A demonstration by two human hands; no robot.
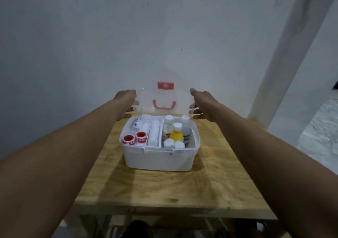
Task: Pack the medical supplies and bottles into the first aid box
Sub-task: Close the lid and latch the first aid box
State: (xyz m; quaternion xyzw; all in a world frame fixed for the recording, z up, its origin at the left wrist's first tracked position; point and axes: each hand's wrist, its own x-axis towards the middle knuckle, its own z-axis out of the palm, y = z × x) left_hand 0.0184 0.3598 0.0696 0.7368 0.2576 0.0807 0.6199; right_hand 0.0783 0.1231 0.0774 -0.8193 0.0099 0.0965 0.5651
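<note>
The white plastic first aid box point(159, 157) is sitting near the middle of the light plywood tabletop point(164, 186), its translucent hinged lid point(164, 98) standing upright. The left hand point(126, 104) and right hand point(201, 104) are gripping the lid's two side edges, fingers wrapped round them. Inside, red-cored tape rolls point(134, 139) and wrapped bandages point(153, 134) are occupying the left compartments, while the yellow bottle point(176, 134) and white-capped bottles point(167, 126) are standing in the right.

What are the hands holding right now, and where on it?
Both hands hold the box's clear lid, raised upright: left hand on its left edge, right hand on its right edge.
</note>
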